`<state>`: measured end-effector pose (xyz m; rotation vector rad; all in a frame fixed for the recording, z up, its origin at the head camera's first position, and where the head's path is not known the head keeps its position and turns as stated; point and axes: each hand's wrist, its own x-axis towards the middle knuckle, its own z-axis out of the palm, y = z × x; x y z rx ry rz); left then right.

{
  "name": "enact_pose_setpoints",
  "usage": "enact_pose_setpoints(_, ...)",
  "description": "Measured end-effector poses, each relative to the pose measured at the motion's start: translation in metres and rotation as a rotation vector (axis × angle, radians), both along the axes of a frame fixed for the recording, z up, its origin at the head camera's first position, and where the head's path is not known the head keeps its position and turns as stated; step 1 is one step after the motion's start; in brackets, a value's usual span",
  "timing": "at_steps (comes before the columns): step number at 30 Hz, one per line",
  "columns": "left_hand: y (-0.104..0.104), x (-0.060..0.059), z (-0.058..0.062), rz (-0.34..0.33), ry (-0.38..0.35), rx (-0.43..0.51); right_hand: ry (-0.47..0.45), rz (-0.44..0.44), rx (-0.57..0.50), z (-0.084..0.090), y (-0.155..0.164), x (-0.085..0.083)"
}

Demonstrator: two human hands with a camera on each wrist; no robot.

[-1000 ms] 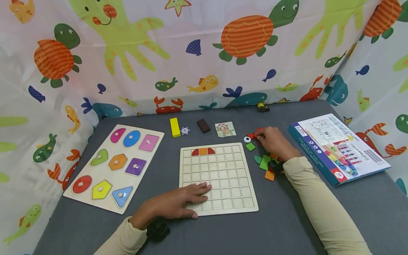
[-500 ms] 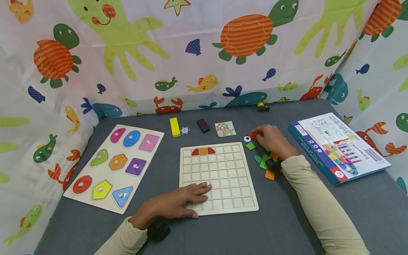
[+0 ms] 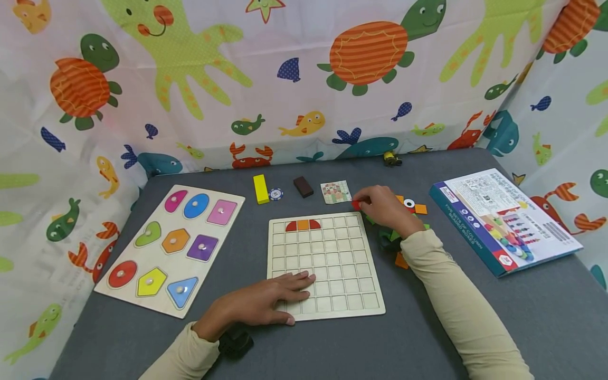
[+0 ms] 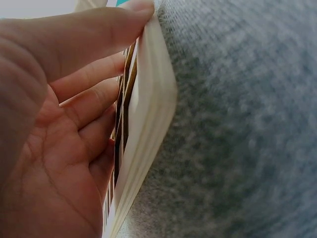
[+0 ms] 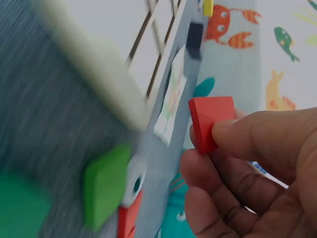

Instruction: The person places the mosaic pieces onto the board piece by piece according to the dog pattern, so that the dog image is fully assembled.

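On the left of the grey bench (image 3: 427,338) lies a shape board (image 3: 172,248) with coloured knobbed pieces; beside it, at the middle, sits the grid board (image 3: 328,266), with a red-orange-red arch in its top row; the left hand (image 3: 266,303) rests flat on the board's near left corner, fingers straight, thumb on the bench by its edge; the left wrist view shows what the head view cannot, the thumb (image 4: 94,34) laid against the board's pale edge; behind the grid lie a yellow block (image 3: 260,189), a poker chip (image 3: 275,195), a brown block (image 3: 303,187) and a small picture card (image 3: 335,192); at the grid's upper right corner, just off the board, the right hand (image 3: 382,207) pinches a red block (image 3: 355,205) between thumb and fingers; the right wrist view shows it close, a red wedge (image 5: 210,121) held clear of the bench, with a green piece (image 5: 105,186) blurred below; loose pieces (image 3: 414,206) lie beside the wrist; a box (image 3: 503,219) lies far right.

Half a second ago the right hand sat further right over the loose pieces; it has since moved left toward the grid with the red block, uncovering the orange pieces and an eye piece; the left hand has not moved.
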<state>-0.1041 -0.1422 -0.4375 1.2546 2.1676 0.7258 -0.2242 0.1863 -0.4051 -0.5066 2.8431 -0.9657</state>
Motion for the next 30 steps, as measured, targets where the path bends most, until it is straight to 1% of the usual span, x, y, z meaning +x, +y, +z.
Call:
enact_pose_setpoints(10,0.000,0.000,-0.001,0.002,-0.011,-0.005,-0.009,0.102,-0.028,-0.001,-0.046,-0.002)
enact_pose_setpoints(16,0.001,0.000,-0.001,-0.006,-0.017,0.002,-0.024,0.178,-0.035,0.001,-0.072,0.001)
enact_pose_setpoints(23,0.000,0.000,0.000,-0.009,-0.021,0.004,-0.043,0.205,-0.024,-0.002,-0.098,0.002)
enact_pose_setpoints(27,0.000,0.000,0.000,-0.015,-0.014,0.006,-0.058,0.239,-0.020,-0.005,-0.110,0.002)
enact_pose_setpoints(30,0.000,-0.001,-0.001,-0.019,-0.011,0.011,-0.048,0.277,-0.021,-0.007,-0.118,0.003)
